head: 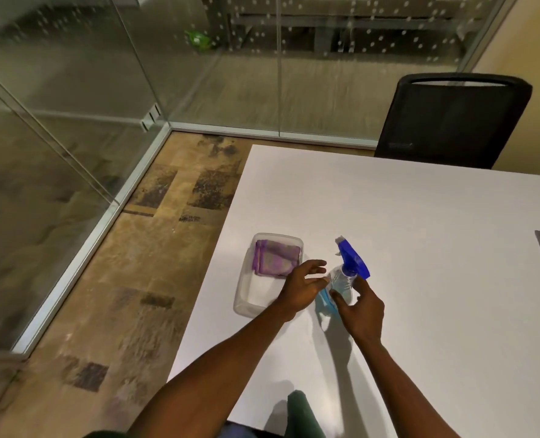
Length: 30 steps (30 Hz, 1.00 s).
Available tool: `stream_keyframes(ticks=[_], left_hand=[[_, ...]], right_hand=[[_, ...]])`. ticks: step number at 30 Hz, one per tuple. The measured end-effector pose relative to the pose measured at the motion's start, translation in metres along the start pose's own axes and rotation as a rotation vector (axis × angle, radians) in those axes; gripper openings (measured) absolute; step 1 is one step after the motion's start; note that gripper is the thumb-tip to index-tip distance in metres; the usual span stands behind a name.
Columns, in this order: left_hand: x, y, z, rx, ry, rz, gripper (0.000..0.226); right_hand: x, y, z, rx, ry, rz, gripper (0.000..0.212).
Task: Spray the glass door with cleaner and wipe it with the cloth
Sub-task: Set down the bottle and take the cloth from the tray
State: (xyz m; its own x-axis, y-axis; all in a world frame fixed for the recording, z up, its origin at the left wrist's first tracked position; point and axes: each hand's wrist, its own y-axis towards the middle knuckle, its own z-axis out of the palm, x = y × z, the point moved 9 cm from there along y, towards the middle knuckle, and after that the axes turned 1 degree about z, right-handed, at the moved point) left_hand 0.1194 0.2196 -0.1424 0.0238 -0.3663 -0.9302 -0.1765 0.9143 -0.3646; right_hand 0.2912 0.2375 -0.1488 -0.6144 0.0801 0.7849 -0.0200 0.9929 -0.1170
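Both arms reach forward from 6 o'clock over the white table (420, 232); the left hand (303, 287) hangs with fingers spread and loosely curled, holding nothing, its fingertips just beside the bottle (344, 279) at its 9 o'clock; the right hand (362, 308) comes in from the bottle's 5 o'clock, fingers parted around the clear body, thumb near its lower side, though whether it grips cannot be told. The bottle stands tilted, blue trigger head toward 12 o'clock. The purple cloth (275, 259) lies folded in a clear tray (246, 306), at the bottle's 9 o'clock. The glass door (72, 90) stands at 10 o'clock, well apart.
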Motion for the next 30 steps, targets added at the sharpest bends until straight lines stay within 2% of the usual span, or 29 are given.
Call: stream_keyframes(ticks=[3, 6, 9, 12, 16, 19, 23, 30], left_hand=[[0.003, 0.001, -0.007, -0.026, 0.006, -0.001, 0.039], [0.005, 0.000, -0.023, -0.095, -0.073, 0.021, 0.033], [0.009, -0.005, -0.052, -0.215, -0.142, 0.042, 0.027], [0.015, -0.010, -0.093, -0.383, -0.056, 0.064, 0.026], [0.024, -0.017, -0.137, -0.525, 0.033, 0.070, 0.027], [0.028, -0.021, -0.154, -0.552, 0.074, 0.065, 0.025], [0.035, -0.028, -0.162, -0.544, 0.059, 0.036, 0.020], [0.042, -0.035, -0.166, -0.533, 0.057, -0.009, 0.019]], right_hand=[[-0.007, -0.014, -0.015, -0.124, -0.068, 0.114, 0.057], [-0.002, -0.041, -0.022, -0.247, -0.041, 0.135, 0.033], [0.014, -0.061, 0.004, -0.128, 0.030, 0.042, 0.022], [0.042, -0.055, 0.035, -0.010, 0.076, -0.063, 0.016], [0.084, -0.025, 0.084, 0.137, -0.029, -0.210, 0.028], [0.104, -0.003, 0.124, 0.299, -0.280, -0.313, 0.038], [0.104, 0.017, 0.163, 0.455, -0.541, -0.352, 0.030], [0.095, 0.030, 0.188, 0.539, -0.625, -0.341, 0.037]])
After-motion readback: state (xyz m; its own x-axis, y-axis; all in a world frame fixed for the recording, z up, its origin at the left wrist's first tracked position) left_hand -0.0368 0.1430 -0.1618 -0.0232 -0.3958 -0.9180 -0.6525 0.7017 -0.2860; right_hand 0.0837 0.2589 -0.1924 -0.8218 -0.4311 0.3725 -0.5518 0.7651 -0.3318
